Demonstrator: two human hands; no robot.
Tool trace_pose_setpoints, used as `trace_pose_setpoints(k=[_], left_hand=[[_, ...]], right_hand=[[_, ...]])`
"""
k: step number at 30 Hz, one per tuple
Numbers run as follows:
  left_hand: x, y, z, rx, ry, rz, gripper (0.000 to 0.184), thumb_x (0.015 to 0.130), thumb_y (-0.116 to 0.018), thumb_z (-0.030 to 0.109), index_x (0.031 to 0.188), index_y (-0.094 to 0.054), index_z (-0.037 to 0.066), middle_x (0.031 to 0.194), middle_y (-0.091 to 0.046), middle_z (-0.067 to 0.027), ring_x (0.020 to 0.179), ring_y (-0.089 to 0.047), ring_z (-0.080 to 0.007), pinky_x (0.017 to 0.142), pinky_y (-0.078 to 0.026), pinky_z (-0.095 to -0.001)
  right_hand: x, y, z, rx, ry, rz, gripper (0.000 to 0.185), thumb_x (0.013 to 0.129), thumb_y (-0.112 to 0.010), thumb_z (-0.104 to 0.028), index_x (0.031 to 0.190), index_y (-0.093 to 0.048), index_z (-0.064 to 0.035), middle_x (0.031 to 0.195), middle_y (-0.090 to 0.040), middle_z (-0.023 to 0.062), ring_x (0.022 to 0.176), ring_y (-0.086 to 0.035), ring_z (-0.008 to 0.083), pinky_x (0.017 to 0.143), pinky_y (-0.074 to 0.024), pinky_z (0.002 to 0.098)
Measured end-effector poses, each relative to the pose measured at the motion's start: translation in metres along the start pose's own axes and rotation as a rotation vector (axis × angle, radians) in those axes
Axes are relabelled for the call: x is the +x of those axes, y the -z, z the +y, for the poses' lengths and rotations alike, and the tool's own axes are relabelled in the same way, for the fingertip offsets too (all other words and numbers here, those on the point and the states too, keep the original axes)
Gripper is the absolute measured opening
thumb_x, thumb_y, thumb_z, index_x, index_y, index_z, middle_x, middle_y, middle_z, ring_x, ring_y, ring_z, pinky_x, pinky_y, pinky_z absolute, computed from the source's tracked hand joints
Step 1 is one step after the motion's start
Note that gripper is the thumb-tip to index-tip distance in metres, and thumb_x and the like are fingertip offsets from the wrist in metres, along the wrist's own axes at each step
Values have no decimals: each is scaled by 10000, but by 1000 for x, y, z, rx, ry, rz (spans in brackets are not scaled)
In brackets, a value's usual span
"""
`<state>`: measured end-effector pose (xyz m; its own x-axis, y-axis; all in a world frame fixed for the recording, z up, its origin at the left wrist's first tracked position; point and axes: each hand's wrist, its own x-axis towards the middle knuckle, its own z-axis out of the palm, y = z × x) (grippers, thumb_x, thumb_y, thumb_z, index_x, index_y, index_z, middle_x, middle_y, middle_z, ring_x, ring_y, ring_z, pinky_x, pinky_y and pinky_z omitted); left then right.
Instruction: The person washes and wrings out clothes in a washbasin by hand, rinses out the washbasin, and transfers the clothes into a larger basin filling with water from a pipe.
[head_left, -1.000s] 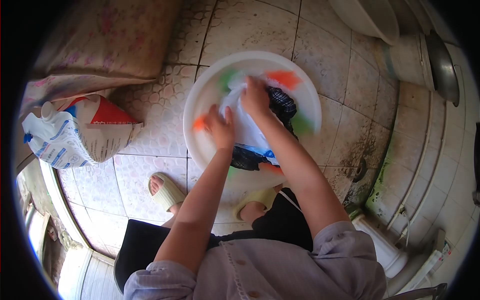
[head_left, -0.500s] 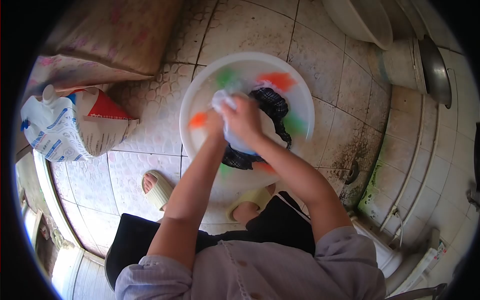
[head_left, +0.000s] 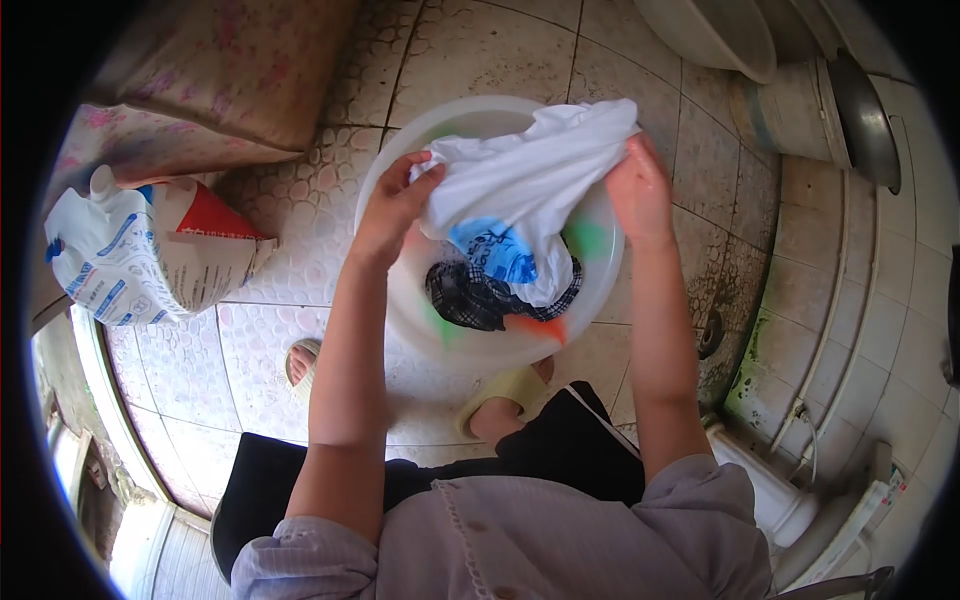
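A white T-shirt with a blue print is stretched out between my hands above a round, pale plastic basin. My left hand pinches its left edge between thumb and fingers. At the other end, my right hand grips the upper right corner; its thumb side is partly hidden by the cloth. The lower part of the shirt hangs down into the basin. Beneath it lies a bunched black plaid garment, partly covered by the shirt. Red and green patterns show on the basin's bottom.
To the left stand a white and blue jug and a bag with a red panel. Behind them is a floral-covered item. Basins and a metal pot lean at the upper right. Pipes run along the right wall.
The white shirt was bunched between both hands low over the basin. Now my hands have moved apart and forward, and the shirt is spread out, showing its blue print.
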<state>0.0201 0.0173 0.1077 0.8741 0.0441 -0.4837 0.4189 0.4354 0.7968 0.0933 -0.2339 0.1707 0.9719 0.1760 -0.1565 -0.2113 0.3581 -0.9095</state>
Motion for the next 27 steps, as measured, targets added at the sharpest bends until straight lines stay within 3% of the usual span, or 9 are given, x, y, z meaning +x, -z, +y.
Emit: trace_pose_setpoints(k=[2, 10, 12, 16, 18, 22, 23, 25, 27], left_hand=[[2, 12, 6, 229, -86, -13, 267, 829, -631, 299, 975, -562, 87, 745, -548, -9, 644, -473, -57, 567, -381, -197], [5, 15, 24, 524, -687, 85, 284, 879, -560, 306, 884, -568, 22, 775, -558, 31, 693, -475, -55, 595, -390, -211], [-11, 10, 38, 257, -186, 127, 267, 908, -504, 315, 903, -574, 57, 840, -566, 9, 750, -501, -68, 650, -406, -215], [-7, 15, 35, -60, -39, -18, 272, 916, -479, 344, 958, -567, 90, 892, -560, 4, 774, -511, -75, 709, -420, -225], [-10, 11, 36, -162, 20, -110, 280, 913, -478, 354, 1023, -547, 106, 950, -546, 0, 789, -510, -69, 724, -435, -239], [20, 21, -19, -342, 79, -205, 316, 909, -481, 360, 1089, -520, 104, 950, -533, -7, 834, -516, -115, 749, -445, -269], [26, 20, -35, -138, 29, -74, 350, 890, -511, 358, 1123, -497, 98, 959, -532, -38, 881, -521, -169, 775, -444, -301], [34, 18, -77, 65, -17, 65, 395, 870, -541, 356, 1157, -474, 92, 967, -531, -69, 928, -527, -222, 800, -444, -334], [37, 13, -114, 735, -395, 224, 529, 788, -638, 304, 1211, -421, 73, 1017, -527, -153, 1024, -498, -327, 851, -425, -391]], right_hand=[[0, 8, -16, 84, -35, -58, 385, 905, -392, -202, 1222, -421, 14, 1254, -464, 127, 1184, -414, 232, 1023, -272, 367], [-6, 10, -41, -81, 60, 62, 301, 900, -429, -188, 1137, -466, -6, 1114, -528, 87, 1041, -489, 173, 911, -364, 287], [-5, 10, -39, -338, 44, -20, 395, 881, -454, -211, 1225, -442, -16, 1198, -501, 79, 1099, -483, 191, 938, -361, 295], [-12, -8, -31, -737, -36, -226, 347, 850, -524, -228, 1121, -541, -12, 1100, -578, 87, 981, -552, 176, 878, -405, 282], [-18, -18, -33, -1517, -276, -559, 303, 811, -593, -244, 1007, -609, -13, 967, -636, 107, 835, -603, 187, 797, -447, 292], [6, -11, 14, -1285, -159, -336, 252, 799, -617, -234, 914, -627, -10, 882, -644, 133, 808, -617, 238, 737, -460, 323], [18, -7, 36, -1284, -161, -341, 252, 799, -617, -234, 914, -627, -10, 882, -644, 133, 808, -617, 238, 737, -460, 323], [37, 0, 96, -1349, 295, -206, 239, 797, -597, -273, 874, -618, -48, 890, -621, 148, 831, -596, 299, 702, -462, 371], [29, -19, 143, -1387, 231, -86, 284, 791, -590, -225, 1031, -563, -75, 908, -614, 164, 859, -589, 313, 751, -457, 412]])
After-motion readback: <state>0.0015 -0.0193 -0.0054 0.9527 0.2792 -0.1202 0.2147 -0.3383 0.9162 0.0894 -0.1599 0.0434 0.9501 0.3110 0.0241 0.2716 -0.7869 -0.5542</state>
